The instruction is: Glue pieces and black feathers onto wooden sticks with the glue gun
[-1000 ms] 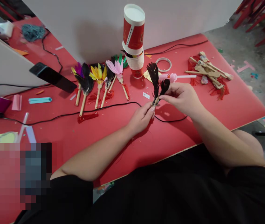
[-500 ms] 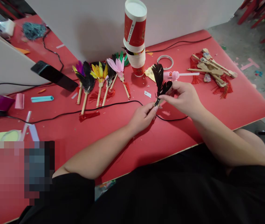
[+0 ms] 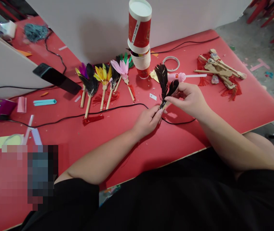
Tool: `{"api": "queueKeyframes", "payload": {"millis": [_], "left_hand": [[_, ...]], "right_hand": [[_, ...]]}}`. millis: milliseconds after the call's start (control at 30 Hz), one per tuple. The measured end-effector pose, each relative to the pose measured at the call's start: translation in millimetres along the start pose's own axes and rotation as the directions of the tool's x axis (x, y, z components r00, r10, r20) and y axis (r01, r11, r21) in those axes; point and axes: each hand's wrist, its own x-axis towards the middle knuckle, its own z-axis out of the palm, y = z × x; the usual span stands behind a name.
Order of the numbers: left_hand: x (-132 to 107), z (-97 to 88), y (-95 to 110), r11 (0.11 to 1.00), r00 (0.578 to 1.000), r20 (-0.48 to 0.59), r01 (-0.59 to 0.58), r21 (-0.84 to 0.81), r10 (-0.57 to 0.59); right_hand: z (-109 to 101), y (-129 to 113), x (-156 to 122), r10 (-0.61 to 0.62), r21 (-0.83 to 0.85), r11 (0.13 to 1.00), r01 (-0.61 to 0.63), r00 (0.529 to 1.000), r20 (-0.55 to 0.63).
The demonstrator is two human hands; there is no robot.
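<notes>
Above the red table, my left hand [image 3: 147, 120] is closed around the lower end of a small bunch of black feathers [image 3: 161, 76]. The base they are fixed to is mostly hidden by my fingers; a short pale edge shows there. My right hand [image 3: 190, 100] pinches at the right side of the bunch, thumb near the quills, with a shorter black feather [image 3: 172, 87] leaning against its fingertips. Behind the hands lie a pink bottle-like item [image 3: 175, 77] with a white stick and a roll of clear tape [image 3: 171, 64].
Several feather fans [image 3: 103, 77] with wooden handles and red tassels lie left of centre. Stacked red paper cups [image 3: 139, 29] stand by the white partition [image 3: 98, 29]. Tasselled wooden handles [image 3: 220, 72] are piled at right. A phone [image 3: 56, 78] leans at left; a black cable [image 3: 62, 119] crosses the table.
The shorter black feather, curled at the right fingertips before, now stands straighter. The taller feather leans slightly more to the left. Both hands stay in nearly the same place.
</notes>
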Motion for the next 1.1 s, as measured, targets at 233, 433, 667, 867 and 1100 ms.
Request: {"api": "queueKeyframes", "payload": {"millis": [233, 433, 667, 867, 1100], "left_hand": [[0.3, -0.6, 0.4, 1.0, 1.0, -0.003, -0.007, 0.024, 0.007], [0.6, -0.8, -1.0, 0.998, 0.999, -0.036, -0.012, 0.059, 0.015], [0.4, -0.9, -0.2, 0.996, 0.999, -0.037, 0.015, 0.092, -0.012], [0.5, -1.2, -0.4, 0.995, 0.999, -0.04, 0.027, 0.1, -0.023], [0.6, -0.5, -0.6, 0.994, 0.999, -0.045, 0.027, 0.11, -0.022]], "right_hand": [[3.1, 0.7, 0.7, -0.002, 0.03, 1.0, 0.002, 1.0, -0.009], [5.1, 3.8, 0.0, -0.006, 0.008, 1.0, 0.006, 1.0, -0.026], [5.3, 4.4, -1.3, 0.002, -0.009, 1.0, -0.002, 1.0, -0.027], [4.4, 3.5, -1.4, 0.004, 0.041, 0.999, -0.006, 0.999, 0.052], [6.5, 1.1, -2.9, 0.009, 0.089, 0.996, -0.018, 0.995, 0.099]]}}
